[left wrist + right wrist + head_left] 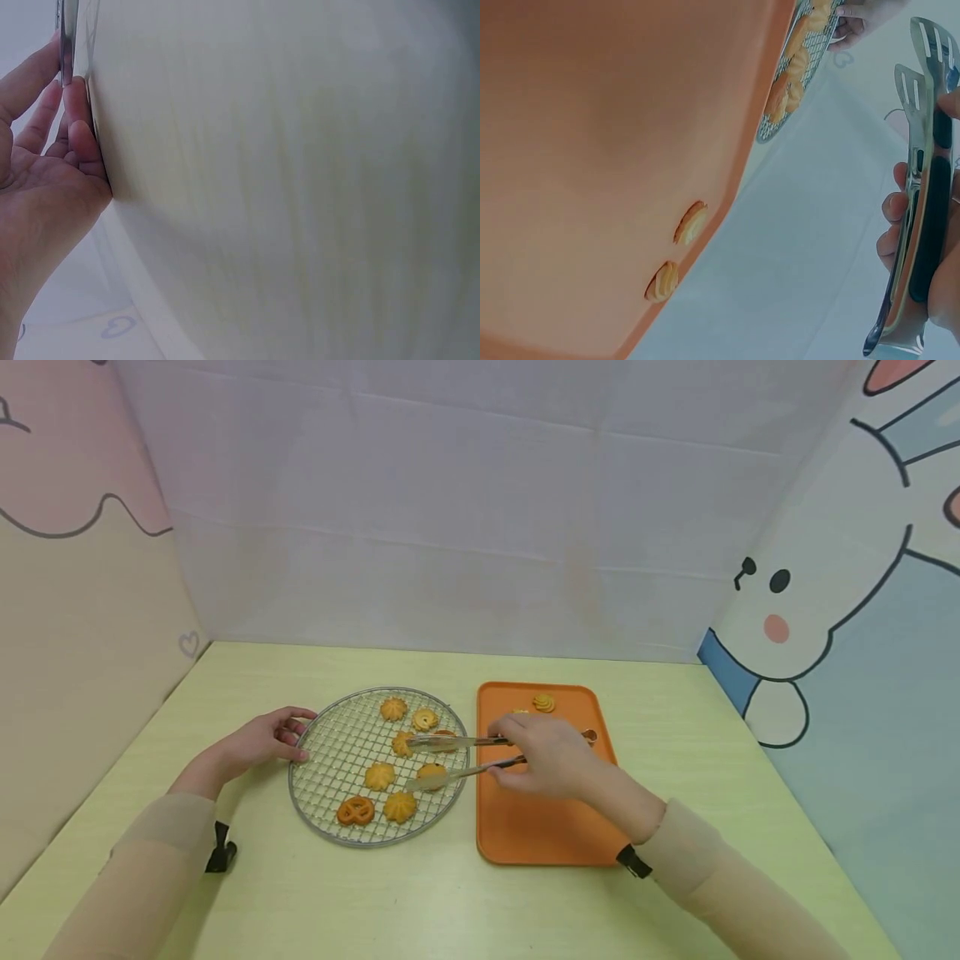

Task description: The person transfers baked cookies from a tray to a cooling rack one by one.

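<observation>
My left hand (272,745) pinches the left rim of a round wire cooling rack (330,752) between thumb and fingers; the left wrist view shows the metal rim (66,45) edge-on there. Several golden cookies (400,807) and a brown pretzel (356,811) lie on the rack, mostly on its right half. In my right hand (555,756) are metal tongs (922,202) with dark grips, their arms spread. The tong tips reach left over the right side of the rack, overlapping cookies there, with nothing clasped between them.
Right of the rack lies an orange tray (551,835), partly under my right hand and forearm. A swirl cookie (543,702) sits near its far edge, another beside it half hidden. A small brown pretzel (590,737) shows at its right. Printed walls surround the table (375,902).
</observation>
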Motion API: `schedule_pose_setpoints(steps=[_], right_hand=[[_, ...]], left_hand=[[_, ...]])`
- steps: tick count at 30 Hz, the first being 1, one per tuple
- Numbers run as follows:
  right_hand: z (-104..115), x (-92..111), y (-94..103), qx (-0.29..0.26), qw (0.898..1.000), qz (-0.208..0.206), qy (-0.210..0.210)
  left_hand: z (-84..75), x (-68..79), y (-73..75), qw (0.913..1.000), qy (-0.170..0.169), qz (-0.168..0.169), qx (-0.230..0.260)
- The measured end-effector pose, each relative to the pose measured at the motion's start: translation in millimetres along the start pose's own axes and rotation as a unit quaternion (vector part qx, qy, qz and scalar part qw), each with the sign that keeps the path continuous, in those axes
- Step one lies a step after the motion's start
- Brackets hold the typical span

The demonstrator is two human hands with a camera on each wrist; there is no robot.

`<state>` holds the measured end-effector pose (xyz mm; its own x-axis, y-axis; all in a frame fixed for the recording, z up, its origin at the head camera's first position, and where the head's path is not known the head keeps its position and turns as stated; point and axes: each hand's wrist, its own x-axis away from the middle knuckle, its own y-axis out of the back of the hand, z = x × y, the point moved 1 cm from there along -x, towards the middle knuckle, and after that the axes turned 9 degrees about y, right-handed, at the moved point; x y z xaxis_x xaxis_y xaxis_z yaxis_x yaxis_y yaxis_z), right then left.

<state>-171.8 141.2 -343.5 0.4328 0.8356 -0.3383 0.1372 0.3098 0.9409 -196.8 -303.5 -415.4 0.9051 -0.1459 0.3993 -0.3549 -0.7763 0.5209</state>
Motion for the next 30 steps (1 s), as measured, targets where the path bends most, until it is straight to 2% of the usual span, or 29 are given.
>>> schedule_pose_setpoints(steps=[8,17,30], right_hand=[[-17,12,12.6,-0.015,1.000,-0.022,-0.014],[-40,31,15.4,-0.007,0.999,-0.045,-0.024],[-70,55,6.9,-0.030,0.997,-0.031,-0.066]], left_hand=[[-3.9,1.0,-1.7,1.0000,-0.002,0.001,-0.006],[-5.4,3.1,-2.8,1.0000,-0.002,0.005,0.004],[-3.2,1.7,-0.9,1.0000,0.000,0.001,-0.005]])
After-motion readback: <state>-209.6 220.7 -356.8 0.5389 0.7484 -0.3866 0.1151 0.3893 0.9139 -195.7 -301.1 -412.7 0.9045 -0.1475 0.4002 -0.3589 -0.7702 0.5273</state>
